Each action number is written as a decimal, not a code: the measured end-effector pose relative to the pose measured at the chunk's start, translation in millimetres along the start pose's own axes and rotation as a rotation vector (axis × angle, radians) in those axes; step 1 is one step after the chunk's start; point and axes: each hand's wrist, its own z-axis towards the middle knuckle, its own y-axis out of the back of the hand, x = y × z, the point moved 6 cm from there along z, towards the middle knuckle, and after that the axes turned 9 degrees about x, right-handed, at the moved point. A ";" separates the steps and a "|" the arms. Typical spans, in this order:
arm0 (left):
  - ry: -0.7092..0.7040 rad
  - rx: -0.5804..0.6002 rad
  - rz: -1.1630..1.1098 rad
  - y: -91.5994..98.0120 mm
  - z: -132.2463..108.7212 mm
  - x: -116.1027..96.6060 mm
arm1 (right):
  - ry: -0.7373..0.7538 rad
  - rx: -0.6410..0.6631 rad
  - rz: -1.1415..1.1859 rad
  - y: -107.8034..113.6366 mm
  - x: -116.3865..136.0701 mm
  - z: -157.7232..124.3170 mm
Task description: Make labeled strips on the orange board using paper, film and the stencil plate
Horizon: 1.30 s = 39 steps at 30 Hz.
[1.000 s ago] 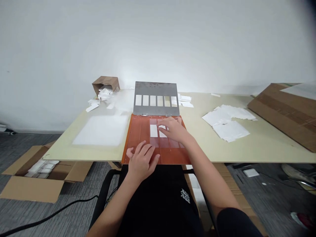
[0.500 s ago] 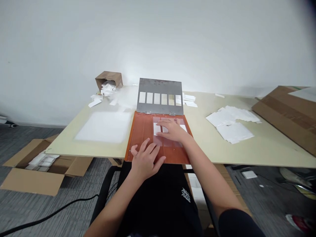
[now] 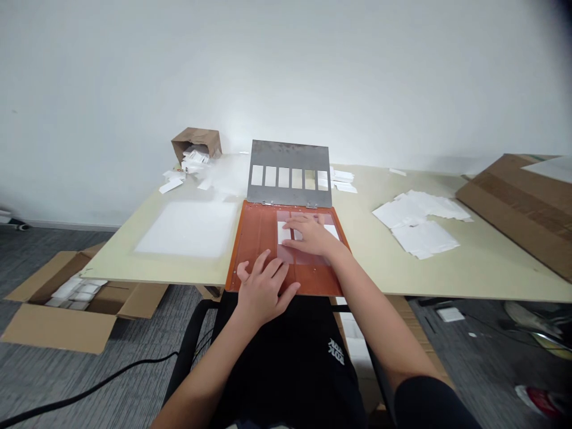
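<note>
A board [image 3: 245, 262] lies at the near edge of a table [image 3: 366, 256], a plate [image 3: 290, 150] behind it. The right hand [image 3: 310, 235] is over cards [image 3: 284, 233] on the board; the left hand [image 3: 263, 289] is at its near edge. Papers [image 3: 424, 238] lie right, beside a carton [image 3: 518, 205]; behind left, slips [image 3: 194, 159] fill a small box [image 3: 213, 142]. A floor box [image 3: 60, 329] sits left.

The right hand [image 3: 313, 235] partly hides the white cards [image 3: 283, 233].

The single head-worn camera looks forward and down over the hands [image 3: 263, 293] and table [image 3: 415, 277] toward a wall [image 3: 286, 71].
</note>
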 end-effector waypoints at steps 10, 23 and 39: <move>-0.001 0.001 -0.010 0.3 0.5 -0.5 | -0.002 0.000 0.004 -1.0 -0.7 -0.7; 0.015 0.017 -0.017 -0.6 0.3 -0.5 | -0.026 0.061 -0.018 -0.8 1.3 -0.6; 0.138 0.263 0.076 -12.5 19.4 3.0 | -0.016 0.093 0.079 3.4 2.5 -0.4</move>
